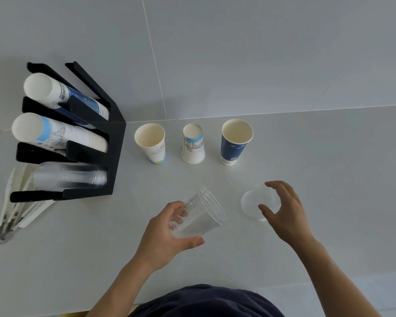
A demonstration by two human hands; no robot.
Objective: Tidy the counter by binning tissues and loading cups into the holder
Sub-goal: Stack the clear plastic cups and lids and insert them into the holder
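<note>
My left hand (167,236) grips a clear plastic cup (200,213), tilted with its mouth up and to the right. My right hand (284,209) curls its spread fingers around a second clear cup (253,203) standing on the counter; whether it touches the cup is unclear. Three paper cups stand in a row behind: a white one (151,143) upright, a white and blue one (193,144) upside down, and a dark blue one (234,143) upright. The black cup holder (116,143) at the left holds stacks of paper cups and a stack of clear cups (71,177).
White wrapped sticks or straws (21,211) lie beside the holder at the left edge. A tiled wall (215,53) rises right behind the row of cups. The white counter (329,179) extends to the right. My dark clothing shows at the bottom.
</note>
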